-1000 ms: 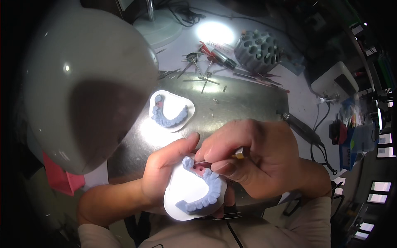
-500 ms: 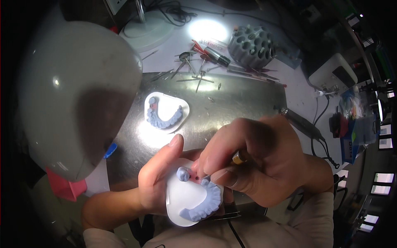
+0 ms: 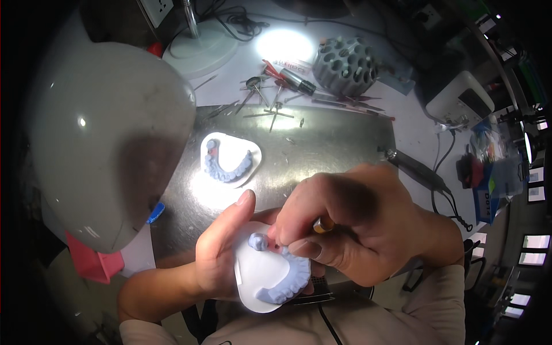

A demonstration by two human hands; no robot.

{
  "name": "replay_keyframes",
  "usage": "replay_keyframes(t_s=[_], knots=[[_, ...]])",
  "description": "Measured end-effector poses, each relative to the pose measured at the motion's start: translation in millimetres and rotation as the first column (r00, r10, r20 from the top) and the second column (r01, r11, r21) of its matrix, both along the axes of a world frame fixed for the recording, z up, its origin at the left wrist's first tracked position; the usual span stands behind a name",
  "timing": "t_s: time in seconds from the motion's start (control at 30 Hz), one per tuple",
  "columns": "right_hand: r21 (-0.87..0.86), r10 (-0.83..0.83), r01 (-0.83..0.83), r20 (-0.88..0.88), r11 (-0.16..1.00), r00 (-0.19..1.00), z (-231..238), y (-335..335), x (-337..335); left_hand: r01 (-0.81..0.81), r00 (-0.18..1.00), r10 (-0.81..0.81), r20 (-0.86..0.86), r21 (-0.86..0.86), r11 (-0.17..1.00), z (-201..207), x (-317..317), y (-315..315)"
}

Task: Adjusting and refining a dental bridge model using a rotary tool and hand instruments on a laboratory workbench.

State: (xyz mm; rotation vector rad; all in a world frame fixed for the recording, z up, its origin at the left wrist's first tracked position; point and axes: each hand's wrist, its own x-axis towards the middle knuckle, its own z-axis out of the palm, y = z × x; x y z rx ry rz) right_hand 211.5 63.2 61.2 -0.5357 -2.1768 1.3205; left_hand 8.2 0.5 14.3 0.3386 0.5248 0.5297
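A dental model [image 3: 259, 276] with a white base and blue-grey teeth rests in my left hand [image 3: 218, 253], its thumb along the side and the other fingers beneath. A pink gum section with a small dark hole lies in the gap between its teeth. Over that gap, my right hand [image 3: 351, 230] pinches a thin hand tool with a yellow-gold end [image 3: 324, 224]; its tip is hidden by the fingers. On the metal plate [image 3: 333, 144] beyond lies a second dental model [image 3: 230, 161] of the same colours, with a pink patch too.
A large white lamp head [image 3: 115, 138] fills the left side. Several burs and thin tools [image 3: 273, 109] lie behind the plate, near a grey holder full of holes [image 3: 346, 66]. To the right are a corded handpiece [image 3: 417, 171] and a white control box [image 3: 460, 100]. A pink bin [image 3: 95, 259] sits lower left.
The view has shifted slightly. The held model has turned a little, and my right fingers sit lower and closer over the gap, with the tool still pinched.
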Motion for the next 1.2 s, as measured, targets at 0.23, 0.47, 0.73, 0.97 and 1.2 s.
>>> replay_keyframes(t_s=[0.23, 0.47, 0.73, 0.97, 1.2], knots=[[0.187, -0.298, 0.246, 0.337, 0.951, 0.893, -0.4, 27.3, 36.6, -0.114, 0.923, 0.146, 0.357, -0.108, 0.988, -10.2, 5.8, -2.4], [0.421, -0.397, 0.137, 0.629, 0.897, 0.668, -29.5, 36.9, 48.8, -0.234, 0.971, 0.237, -0.012, 0.117, 0.965, -3.4, 6.0, -3.2], [0.506, -0.333, 0.088, 0.419, 0.858, 0.845, -53.3, 64.6, 1.4, -0.024, 0.878, 0.418, -0.234, 0.850, 0.525, -37.4, -1.6, -1.9], [0.670, -0.399, 0.000, 0.443, 0.743, 0.803, -61.4, 57.4, -9.3, -0.098, 0.644, 0.763, -0.055, 0.983, 0.153, -41.0, -2.0, 8.0], [-0.095, -0.301, 0.316, 0.148, 0.944, 0.942, -21.4, 47.6, -5.0, -0.100, 0.636, 0.771, 0.030, 0.994, 0.044, -44.8, -3.8, 9.5]])
